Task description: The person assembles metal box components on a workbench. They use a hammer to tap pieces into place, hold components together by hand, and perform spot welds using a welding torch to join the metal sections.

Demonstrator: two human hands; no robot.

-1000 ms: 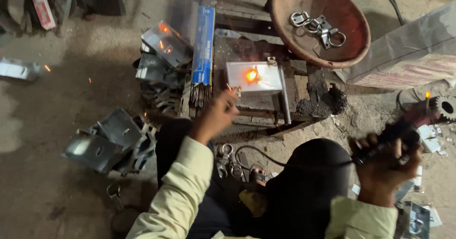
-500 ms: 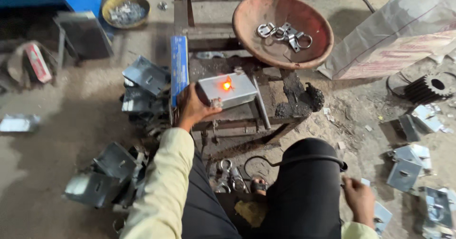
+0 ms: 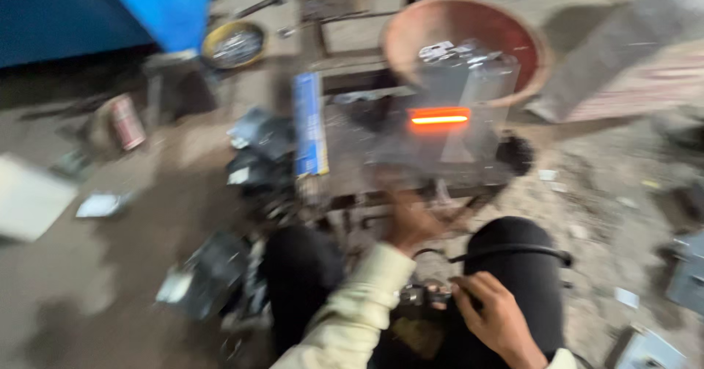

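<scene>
— Leaning on the worktop (image 3: 352, 145): a long blue package (image 3: 311, 123). Red bowl (image 3: 462, 39) holds metal rings.
— Hands?
— Left hand (image 3: 409, 222) near the glowing metal piece (image 3: 440, 117), grip unclear; right hand (image 3: 499, 314) clamps a small dark tool (image 3: 419, 294).

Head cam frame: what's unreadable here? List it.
- Left hand: motion blur; whether it grips the metal stand cannot be told.
- Right hand: touches a small dark item, too blurred to identify.
- Glowing orange streak: smeared; what it sits on is unclear.
- Clay bowl: contents only a grey smear.
- Metal sheet: cut by the bottom edge.
</scene>
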